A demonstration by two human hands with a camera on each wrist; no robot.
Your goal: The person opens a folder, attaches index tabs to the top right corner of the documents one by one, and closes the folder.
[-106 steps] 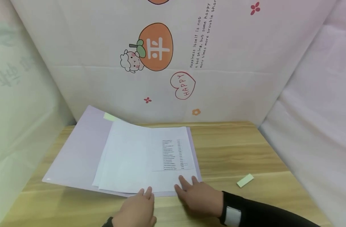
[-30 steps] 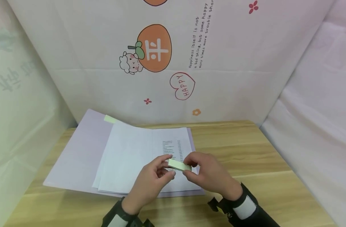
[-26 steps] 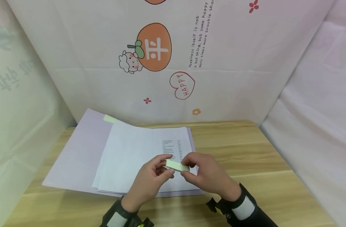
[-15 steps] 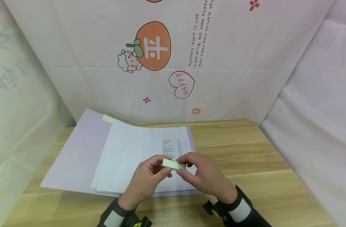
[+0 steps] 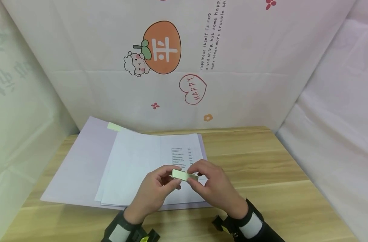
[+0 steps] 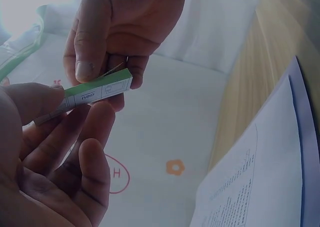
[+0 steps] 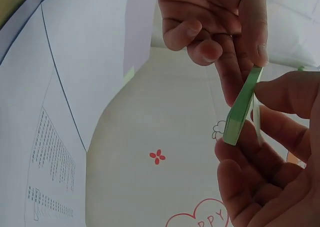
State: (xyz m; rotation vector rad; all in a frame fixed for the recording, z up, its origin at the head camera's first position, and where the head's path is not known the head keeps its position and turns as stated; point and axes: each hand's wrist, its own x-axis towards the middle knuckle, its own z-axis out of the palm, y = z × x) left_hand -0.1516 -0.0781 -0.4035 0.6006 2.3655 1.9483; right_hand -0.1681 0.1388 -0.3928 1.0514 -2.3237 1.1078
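A small pale-green pad of sticky notes is held in the air over the open folder's right page. My left hand pinches its left end between thumb and fingers. The right hand pinches the other end. In the left wrist view the pad shows a white printed underside, and a thin flap stands off it beside the right hand's fingers. Seen from the right wrist, the green pad spans between both hands, with a thin strip lifted from it near the right fingers.
A lilac folder lies open on the wooden table, its left cover raised. White sheets inside carry a printed list at right. A pale-green sticky note shows at the top edge of the sheets. A patterned cloth hangs behind.
Earlier the pad lay on the table at right and both hands touched the folder's lower edge. Both hands now hold the pad; over the last second they shifted slightly left.
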